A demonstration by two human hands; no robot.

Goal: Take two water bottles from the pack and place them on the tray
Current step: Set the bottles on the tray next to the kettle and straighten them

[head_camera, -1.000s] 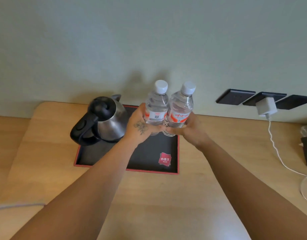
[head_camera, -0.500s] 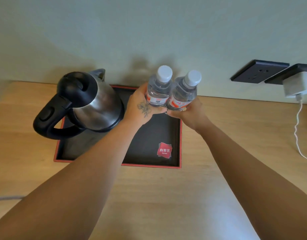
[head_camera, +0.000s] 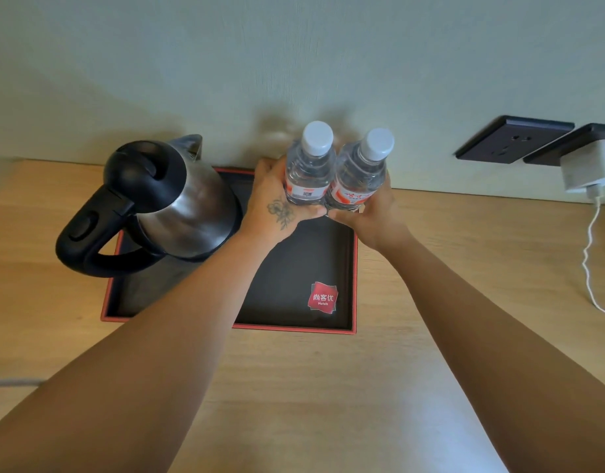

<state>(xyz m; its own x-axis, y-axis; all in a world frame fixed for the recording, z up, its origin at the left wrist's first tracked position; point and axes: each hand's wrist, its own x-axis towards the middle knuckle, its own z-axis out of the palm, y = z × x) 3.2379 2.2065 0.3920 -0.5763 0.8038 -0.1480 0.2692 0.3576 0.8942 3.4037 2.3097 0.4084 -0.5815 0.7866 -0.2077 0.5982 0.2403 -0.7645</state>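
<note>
Two clear water bottles with white caps and red-white labels stand side by side and touching, over the far right corner of the tray. My left hand (head_camera: 277,203) grips the left bottle (head_camera: 309,169) around its lower half. My right hand (head_camera: 369,216) grips the right bottle (head_camera: 360,174) the same way. The tray (head_camera: 294,274) is black inside with a red rim and a red logo sticker near its front right corner. My fingers hide both bottle bases, so I cannot tell whether they touch the tray. No pack is in view.
A steel kettle (head_camera: 171,203) with a black lid and handle fills the tray's left half, close to my left hand. The tray sits on a wooden desk (head_camera: 328,387) against a pale wall. Black wall sockets (head_camera: 512,139) and a white charger (head_camera: 586,170) with a cable are at the right.
The view has closed in and tilted down over the tray. Both hands have carried the bottles toward the tray's far right corner and lower, still side by side.
</note>
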